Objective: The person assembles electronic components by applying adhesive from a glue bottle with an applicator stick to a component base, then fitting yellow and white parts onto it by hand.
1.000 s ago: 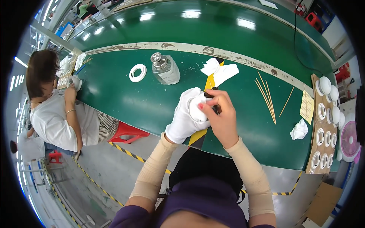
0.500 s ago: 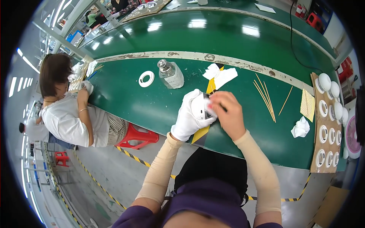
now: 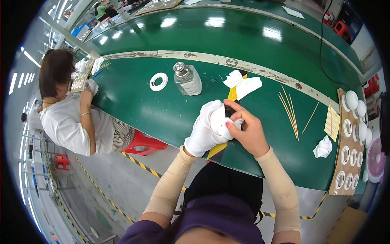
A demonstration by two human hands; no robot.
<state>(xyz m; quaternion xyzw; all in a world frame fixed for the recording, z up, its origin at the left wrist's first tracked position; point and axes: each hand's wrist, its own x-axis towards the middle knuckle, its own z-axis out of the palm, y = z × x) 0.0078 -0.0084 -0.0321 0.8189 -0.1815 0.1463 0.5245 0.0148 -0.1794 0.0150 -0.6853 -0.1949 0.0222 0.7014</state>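
My left hand (image 3: 202, 131), in a white glove, is closed around a small white device with a dark face (image 3: 229, 110). Fingers cover most of the device. My bare right hand (image 3: 251, 133) pinches a crumpled white wipe (image 3: 238, 123) against it, thumb and fingertips close to the gloved fingers. Beyond my hands stands a clear square bottle (image 3: 189, 84) with a metal top. A flat white ring (image 3: 153, 82) lies to its left. On the yellow-black tape, white wipes (image 3: 248, 86) rest just past my right hand.
Several thin wooden sticks (image 3: 291, 118) lie on the green table (image 3: 134, 93). Right of them are a yellow sheet (image 3: 331, 127) and a crumpled wipe (image 3: 323, 147). A cardboard board (image 3: 334, 186) carries white rings and domes. A co-worker (image 3: 67, 122) sits at the left.
The blur at my right fingers has settled into a wipe pressed on the device. Its white casing is now more covered. My view has shifted slightly.
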